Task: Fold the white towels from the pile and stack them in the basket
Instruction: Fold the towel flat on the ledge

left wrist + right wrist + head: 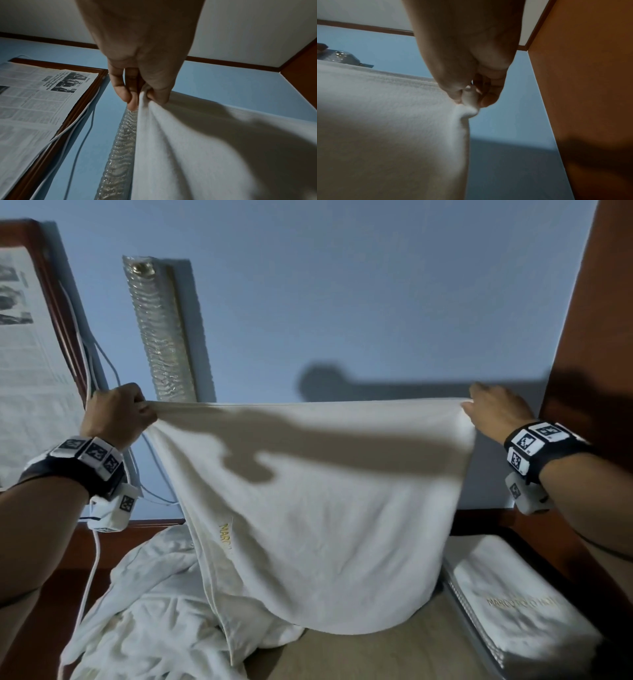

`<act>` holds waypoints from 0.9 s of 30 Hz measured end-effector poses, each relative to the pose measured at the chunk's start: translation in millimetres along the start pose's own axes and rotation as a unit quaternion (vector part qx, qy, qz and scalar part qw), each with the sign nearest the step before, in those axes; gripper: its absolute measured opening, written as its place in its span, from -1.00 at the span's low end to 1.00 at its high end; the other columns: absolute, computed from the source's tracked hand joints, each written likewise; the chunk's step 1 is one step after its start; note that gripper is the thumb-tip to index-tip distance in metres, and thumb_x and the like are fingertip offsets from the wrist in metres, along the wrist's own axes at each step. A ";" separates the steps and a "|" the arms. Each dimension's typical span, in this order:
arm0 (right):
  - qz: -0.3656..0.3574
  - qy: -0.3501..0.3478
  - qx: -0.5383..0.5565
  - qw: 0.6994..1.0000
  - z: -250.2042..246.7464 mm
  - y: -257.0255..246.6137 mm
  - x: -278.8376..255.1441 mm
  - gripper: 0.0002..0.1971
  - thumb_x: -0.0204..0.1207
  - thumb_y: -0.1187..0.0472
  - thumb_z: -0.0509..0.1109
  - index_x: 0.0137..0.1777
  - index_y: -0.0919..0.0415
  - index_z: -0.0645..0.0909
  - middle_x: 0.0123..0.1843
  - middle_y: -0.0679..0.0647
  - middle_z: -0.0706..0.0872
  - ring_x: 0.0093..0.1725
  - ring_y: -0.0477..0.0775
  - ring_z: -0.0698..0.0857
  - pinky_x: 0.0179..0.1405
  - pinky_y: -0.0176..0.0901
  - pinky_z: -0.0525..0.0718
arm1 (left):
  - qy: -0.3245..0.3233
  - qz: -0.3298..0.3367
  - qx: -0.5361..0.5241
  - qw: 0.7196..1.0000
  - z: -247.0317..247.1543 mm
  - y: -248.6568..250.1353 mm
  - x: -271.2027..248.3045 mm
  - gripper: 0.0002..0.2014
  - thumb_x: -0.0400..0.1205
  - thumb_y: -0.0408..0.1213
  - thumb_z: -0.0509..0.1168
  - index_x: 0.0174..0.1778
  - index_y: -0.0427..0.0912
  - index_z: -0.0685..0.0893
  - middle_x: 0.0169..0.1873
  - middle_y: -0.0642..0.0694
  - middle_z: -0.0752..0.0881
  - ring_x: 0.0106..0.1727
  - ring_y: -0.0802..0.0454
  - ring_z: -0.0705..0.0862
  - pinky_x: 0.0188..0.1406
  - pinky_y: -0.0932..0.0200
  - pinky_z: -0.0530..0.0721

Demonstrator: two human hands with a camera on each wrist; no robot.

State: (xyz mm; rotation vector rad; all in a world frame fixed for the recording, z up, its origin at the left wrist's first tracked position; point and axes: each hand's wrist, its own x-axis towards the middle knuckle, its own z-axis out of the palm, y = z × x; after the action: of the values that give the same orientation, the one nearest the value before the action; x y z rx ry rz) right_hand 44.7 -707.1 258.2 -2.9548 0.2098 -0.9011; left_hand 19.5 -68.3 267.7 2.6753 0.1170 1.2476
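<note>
Towel (pixel 308 508) is held up by its top edge, stretched between both hands in front of the blue wall (pixel 342 302). One top corner is pinched by the left hand (pixel 116 412) at 9 o'clock, with the cloth bunched between thumb and curled fingers (pixel 123 93), as is confirmed in the left wrist view. The other corner is pinched by the right hand (pixel 496 412) at 3 o'clock, between thumb and fingertips (pixel 488 100). The lower end is draped onto the table (pixel 376 655) at 6 o'clock, so it is judged that no fold has yet been made in this piece.

At 7 o'clock a crumpled pile (pixel 147 604) is left on the table, touching the hanging towel; how many pieces it holds cannot be told. At 5 o'clock a basket (pixel 479 642) is seen, in which a folded towel (pixel 513 601) with gold lettering is already laid.

The task is judged to be partly done: at least one piece is stacked, one is in hand unfolded, and the pile is still to be worked through.
</note>
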 end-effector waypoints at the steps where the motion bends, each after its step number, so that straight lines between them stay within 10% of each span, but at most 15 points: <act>1: 0.001 -0.009 0.014 1.000 1.3 3.4 -0.2 -0.78 0.71 0.14 0.32 0.11 0.34 0.50 0.05 0.54 0.68 -0.01 0.55 0.68 -0.11 0.16 0.58 | -0.002 -0.002 -0.001 1.000 1.0 -2.1 -0.6 -0.84 0.56 -0.30 0.51 -0.22 -0.31 0.70 -0.31 -0.40 0.75 -0.22 -0.43 0.71 -0.15 -0.18 0.69; 14: 0.040 0.019 0.132 0.990 20.8 9.1 -35.4 -0.92 0.63 0.28 0.46 -0.02 0.18 0.80 0.00 0.28 0.86 0.11 0.42 0.77 0.04 0.00 0.60 | -0.103 -0.188 -0.064 0.975 14.7 -27.1 -34.8 -0.88 0.65 -0.29 0.44 -0.06 -0.24 0.86 -0.27 -0.24 0.82 -0.33 -0.14 0.83 -0.28 0.03 0.84; 16: 0.074 0.033 0.210 0.974 31.6 9.8 -37.9 -0.96 0.57 0.16 0.47 -0.09 0.07 0.75 -0.06 0.18 0.86 0.06 0.34 0.80 0.13 -0.02 0.66 | -0.128 -0.270 -0.205 0.932 15.2 -15.7 -41.3 -0.90 0.72 -0.43 0.34 0.02 -0.32 0.78 -0.30 -0.23 0.82 -0.57 0.10 0.78 -0.57 0.22 0.77; 20: 0.069 0.082 0.362 0.926 67.6 40.2 -19.3 -0.83 0.27 -0.11 0.43 -0.12 -0.24 0.69 -0.09 0.09 0.86 -0.10 0.21 0.88 0.13 0.27 0.84 | -0.086 -0.345 -0.475 0.805 11.7 11.0 -47.7 -0.71 0.72 -0.54 0.12 -0.12 -0.31 0.76 -0.15 -0.31 0.86 -0.37 -0.03 0.87 -0.43 0.22 0.82; 24: 0.049 0.121 0.498 0.857 -3.4 -25.9 -46.8 -0.74 0.57 0.45 0.45 -0.11 0.01 0.75 -0.07 0.25 0.84 -0.11 0.19 0.88 0.10 0.24 0.86 | -0.017 -0.264 -0.519 0.813 6.5 45.5 -45.3 -0.87 0.68 -0.32 0.35 0.08 -0.29 0.68 -0.02 -0.38 0.74 0.00 -0.26 0.80 -0.02 0.05 0.88; 27: -0.046 0.127 0.503 0.854 -38.1 -62.5 -51.9 -0.77 0.57 0.46 0.40 0.03 0.15 0.79 -0.10 0.14 0.86 -0.10 0.05 0.86 0.09 -0.02 0.85 | -0.028 -0.133 -0.549 0.825 -5.5 94.5 -38.7 -0.83 0.63 -0.39 0.47 -0.15 -0.09 0.62 -0.29 -0.14 0.67 -0.24 -0.04 0.68 -0.18 0.13 0.72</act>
State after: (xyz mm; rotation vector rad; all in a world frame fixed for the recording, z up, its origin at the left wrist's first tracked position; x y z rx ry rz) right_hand -12.0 -637.9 266.3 -1.8799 -0.3153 -0.9889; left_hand -10.2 -166.0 261.2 1.6001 -0.1848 0.7581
